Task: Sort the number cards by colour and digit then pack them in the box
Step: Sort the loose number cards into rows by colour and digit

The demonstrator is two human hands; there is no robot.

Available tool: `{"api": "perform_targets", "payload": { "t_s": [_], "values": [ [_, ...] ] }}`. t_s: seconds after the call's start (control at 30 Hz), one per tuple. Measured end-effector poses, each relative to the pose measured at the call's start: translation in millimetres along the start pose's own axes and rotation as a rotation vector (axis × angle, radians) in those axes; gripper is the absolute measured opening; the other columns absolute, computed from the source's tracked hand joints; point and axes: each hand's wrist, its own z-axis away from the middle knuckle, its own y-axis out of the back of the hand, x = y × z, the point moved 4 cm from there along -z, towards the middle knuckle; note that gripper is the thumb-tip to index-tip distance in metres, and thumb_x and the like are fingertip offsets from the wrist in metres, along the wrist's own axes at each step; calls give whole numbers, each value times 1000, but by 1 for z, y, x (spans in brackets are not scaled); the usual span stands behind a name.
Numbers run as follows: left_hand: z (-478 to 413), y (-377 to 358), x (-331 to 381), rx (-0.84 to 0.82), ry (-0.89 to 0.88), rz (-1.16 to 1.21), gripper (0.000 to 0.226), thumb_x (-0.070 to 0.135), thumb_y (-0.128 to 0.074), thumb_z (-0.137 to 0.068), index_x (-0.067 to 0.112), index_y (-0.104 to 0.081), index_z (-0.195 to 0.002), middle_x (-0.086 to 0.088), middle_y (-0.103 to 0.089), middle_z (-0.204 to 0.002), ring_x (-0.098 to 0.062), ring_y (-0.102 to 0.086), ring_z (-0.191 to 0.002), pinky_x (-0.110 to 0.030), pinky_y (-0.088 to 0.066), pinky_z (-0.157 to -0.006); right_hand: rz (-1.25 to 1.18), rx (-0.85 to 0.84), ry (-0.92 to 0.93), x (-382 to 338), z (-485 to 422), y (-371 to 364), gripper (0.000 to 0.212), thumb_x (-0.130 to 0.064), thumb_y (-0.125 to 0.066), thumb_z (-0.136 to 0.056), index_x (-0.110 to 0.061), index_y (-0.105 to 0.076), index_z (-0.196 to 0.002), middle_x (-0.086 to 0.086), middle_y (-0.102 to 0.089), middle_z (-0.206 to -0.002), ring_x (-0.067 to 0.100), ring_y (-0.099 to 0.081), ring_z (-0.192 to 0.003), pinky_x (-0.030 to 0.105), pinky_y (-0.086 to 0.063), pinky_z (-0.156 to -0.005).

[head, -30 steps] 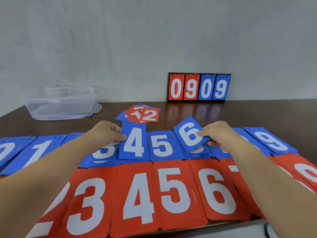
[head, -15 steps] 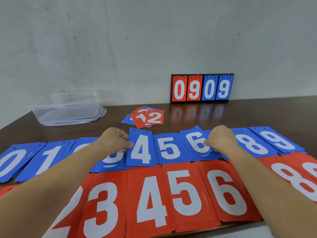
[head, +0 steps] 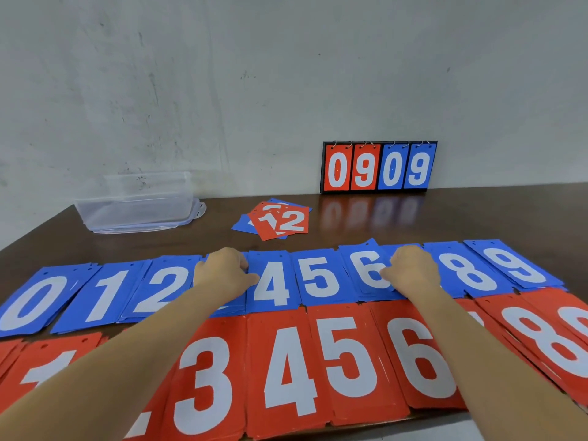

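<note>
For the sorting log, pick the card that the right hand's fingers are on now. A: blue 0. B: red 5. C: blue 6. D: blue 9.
C: the right hand has its curled fingers and thumb on the blue 6 card, which lies on top of its stack in the blue row.

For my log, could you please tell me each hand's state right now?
Left hand: pinches the blue 4 card.
Right hand: curled on the blue 6 card; grip cannot be told.
</note>
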Motion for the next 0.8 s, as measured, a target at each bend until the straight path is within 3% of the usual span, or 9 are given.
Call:
{"api": "perform_targets", "payload": {
  "t_s": [0.13, 0.23, 0.37, 0.5, 0.63, 0.73, 0.8],
  "values": [
    [4, -3, 5, 57, -14, -126, 29, 42, -61, -89, 24, -60, -112, 5, -65, -106, -15, -58, -104, -41, -32, -111, 16, 67, 16, 1, 4, 1, 24, -18, -68, -86, -12, -44, -84, 0, -44, -67, 15, -41, -56, 25, -25, -44],
    [4, -2, 5, 81, -30, -98, 42, 43, -60, -90, 22, -55, -126, 6, -65, -111, -15, -57, -110, -39, -32, -108, 2, 54, 54, 0, 7, 4, 19, -13, -67, -86, -12, -50, -96, 1, -53, -77, 17, -51, -68, 25, -33, -49],
    [-2, 4, 8, 135, -61, 37, 43, 41, -63, -89, 20, -56, -126, 6, -66, -107, -15, -59, -106, -38, -37, -105, -120, 35, 92, -4, 11, 2, 16, -16, -67, -88, -14, -59, -102, 2, -62, -97, 20, -57, -83, 29, -43, -65],
    [-8, 8, 7, 146, -53, 114, 42, 41, -64, -89, 20, -58, -124, 5, -66, -109, -15, -59, -105, -41, -39, -105, -202, -5, 105, -17, 9, 1, 20, -21, -69, -87, -15, -62, -105, 3, -66, -102, 21, -60, -91, 33, -49, -74],
    [-18, 13, 1, 137, -22, 156, 39, 40, -65, -88, 20, -60, -122, 7, -67, -106, -14, -61, -100, -41, -41, -103, -193, -20, 164, -43, -3, 5, 30, -18, -68, -86, 5, -65, -105, 21, -69, -103, 35, -66, -91, 47, -56, -81],
    [-30, 19, -6, 151, -1, 210, 37, 39, -67, -87, 20, -62, -119, 7, -68, -97, -14, -61, -80, -43, -48, -96, -157, -87, 201, -68, -23, 3, 36, -27, -67, -89, -1, -63, -114, 15, -68, -109, 28, -67, -91, 41, -55, -83],
    [-39, 20, -10, 155, 14, 254, 36, 35, -69, -86, 19, -63, -117, 6, -68, -93, -15, -62, -76, -42, -52, -89, -163, -154, 226, -86, -42, -7, 46, -33, -67, -89, -11, -55, -128, 7, -65, -119, 22, -62, -101, 37, -52, -89]
  ]
}}
